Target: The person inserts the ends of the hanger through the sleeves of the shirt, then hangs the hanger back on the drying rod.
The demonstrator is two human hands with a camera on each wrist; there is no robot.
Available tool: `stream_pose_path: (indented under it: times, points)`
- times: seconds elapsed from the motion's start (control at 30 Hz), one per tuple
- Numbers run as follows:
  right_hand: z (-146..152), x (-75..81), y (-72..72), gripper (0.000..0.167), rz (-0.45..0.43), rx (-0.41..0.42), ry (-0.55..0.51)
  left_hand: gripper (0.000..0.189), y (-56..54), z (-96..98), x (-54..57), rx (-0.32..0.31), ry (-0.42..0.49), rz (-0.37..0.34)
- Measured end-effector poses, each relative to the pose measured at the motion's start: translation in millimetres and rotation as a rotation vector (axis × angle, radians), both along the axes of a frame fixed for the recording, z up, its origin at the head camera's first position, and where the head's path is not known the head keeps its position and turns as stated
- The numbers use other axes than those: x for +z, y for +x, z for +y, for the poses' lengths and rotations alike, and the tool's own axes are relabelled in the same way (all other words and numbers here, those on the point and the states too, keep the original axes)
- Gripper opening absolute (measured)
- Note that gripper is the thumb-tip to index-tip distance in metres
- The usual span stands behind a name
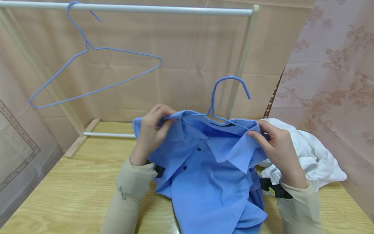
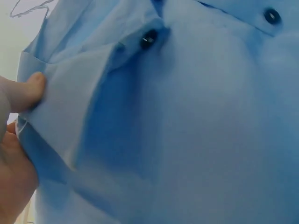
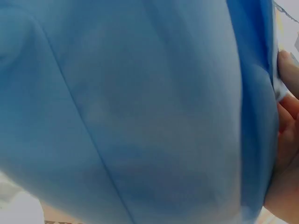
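Observation:
A blue collared shirt (image 1: 210, 182) with dark buttons hangs between both hands above the table. Its collar surrounds the neck of a blue wire hanger (image 1: 212, 100), whose hook sticks up out of the neckline; most of the hanger's body is hidden inside the cloth. The left hand (image 1: 153, 130) pinches the shirt at the collar and shoulder on the left, thumb in front, as the left wrist view also shows. On the right side, the right hand (image 1: 276, 146) pinches the collar edge between thumb and fingers. Cloth fills most of the right wrist view.
A second blue hanger (image 1: 117, 85) hangs bare from the white rail (image 1: 175, 8) of a rack at the back left. White crumpled cloth (image 1: 315, 156) lies on the wooden table (image 1: 73, 191) at right, behind the right hand. Curtains (image 1: 336, 65) surround the table.

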State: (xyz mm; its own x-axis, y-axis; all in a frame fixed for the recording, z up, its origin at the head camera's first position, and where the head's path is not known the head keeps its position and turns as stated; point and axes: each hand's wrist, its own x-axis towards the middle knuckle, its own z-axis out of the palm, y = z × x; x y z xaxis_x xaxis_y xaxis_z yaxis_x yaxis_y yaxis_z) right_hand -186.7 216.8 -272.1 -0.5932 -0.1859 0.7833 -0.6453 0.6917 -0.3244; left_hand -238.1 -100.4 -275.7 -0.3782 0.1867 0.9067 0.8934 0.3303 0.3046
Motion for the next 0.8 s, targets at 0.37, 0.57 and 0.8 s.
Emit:
stream_pose_path:
  times: [0.37,0.57,0.8]
  points:
    - [-9.5,-1.8,3.2,0.016,0.114,-0.001,-0.068,0.015,10.0,3.2,6.9,-0.23,0.06,-0.081]
    - [-19.8,-6.3,2.2,0.014,0.152,-0.001,-0.15,0.015,15.0,1.3,7.4,-0.216,0.022,-0.147]
    - [-24.4,-8.3,1.9,0.015,0.143,-0.007,-0.229,0.016,14.4,-7.9,7.6,0.038,-0.136,-0.06]
